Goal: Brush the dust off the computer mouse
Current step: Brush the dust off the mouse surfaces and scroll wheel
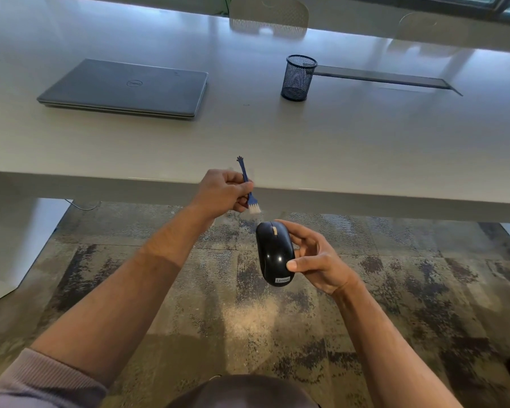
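Two hands up in front of the body, below the table's near edge, over patterned carpet (pixel 277 319). Right hand (pixel 315 260) wrapped around a black computer mouse (pixel 274 253): thumb pressed on its glossy back near the white label, fingers curled around the far side, index fingertip up by the wheel. Mouse held in the air, nose toward 12 o'clock, label end toward 6 o'clock, top face up toward the camera. Left hand (pixel 223 191) at about 11 o'clock from the mouse, fingers curled and pinching a small blue brush (pixel 246 184) by its thin handle. Handle end sticking up toward 12 o'clock across the table edge; pale bristles pointing down toward 5 o'clock, just above the nose of the mouse and apart from it, a narrow gap showing between bristle tips and black shell. Both forearms bare, a greyish sleeve (pixel 36 381) pushed up on the left arm at the lower left corner.

On the pale table (pixel 365 142): black wire-mesh pen cup (pixel 298 78) at about 1 o'clock from the hands, upright, nothing visible through its mesh. Closed grey laptop (pixel 127 88) at about 11 o'clock, lid down, well apart from the cup. Dark flat strip (pixel 380 76) running from beside the cup's rim off toward 3 o'clock. Pale chair back (pixel 268 16) beyond the far edge at 12 o'clock.
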{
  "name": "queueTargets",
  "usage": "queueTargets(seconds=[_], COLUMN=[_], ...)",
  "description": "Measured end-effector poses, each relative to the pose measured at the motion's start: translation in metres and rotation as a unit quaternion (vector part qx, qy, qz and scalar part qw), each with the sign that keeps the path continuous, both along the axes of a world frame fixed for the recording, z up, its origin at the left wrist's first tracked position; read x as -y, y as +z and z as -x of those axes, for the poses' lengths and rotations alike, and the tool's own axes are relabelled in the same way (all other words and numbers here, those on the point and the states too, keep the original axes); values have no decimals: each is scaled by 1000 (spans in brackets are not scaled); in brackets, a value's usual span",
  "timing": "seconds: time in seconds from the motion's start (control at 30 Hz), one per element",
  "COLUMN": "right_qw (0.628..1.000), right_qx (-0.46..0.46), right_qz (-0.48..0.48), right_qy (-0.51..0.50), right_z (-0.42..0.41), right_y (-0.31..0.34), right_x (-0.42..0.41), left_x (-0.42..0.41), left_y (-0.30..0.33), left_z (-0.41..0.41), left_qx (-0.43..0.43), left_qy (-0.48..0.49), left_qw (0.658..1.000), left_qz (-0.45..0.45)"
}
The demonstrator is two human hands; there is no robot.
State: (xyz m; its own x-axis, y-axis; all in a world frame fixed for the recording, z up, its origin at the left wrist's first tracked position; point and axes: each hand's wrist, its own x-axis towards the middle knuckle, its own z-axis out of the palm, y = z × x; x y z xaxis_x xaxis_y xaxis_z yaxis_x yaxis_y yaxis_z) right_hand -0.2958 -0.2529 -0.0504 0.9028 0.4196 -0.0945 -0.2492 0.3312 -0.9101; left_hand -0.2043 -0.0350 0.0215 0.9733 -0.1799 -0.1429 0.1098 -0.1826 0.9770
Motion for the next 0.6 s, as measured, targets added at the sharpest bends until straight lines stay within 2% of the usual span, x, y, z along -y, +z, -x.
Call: queueTargets(seconds=[0.2, 0.47, 0.6], right_qw=[1000, 998, 999], right_qx=[2, -3, -8], right_qz=[4, -2, -12], right_qy=[-5, -63, -52], right_z=[-2, -3, -2], right_y=[2, 0, 0], right_x=[-5, 4, 4], left_x=[10, 3, 1], left_y=[-6, -11, -14], left_z=[8, 21, 26], left_qx=[14, -9, -4], left_qy=[-34, -38, 2], left_qw=[999, 999, 1000], left_qz=[-27, 8, 19])
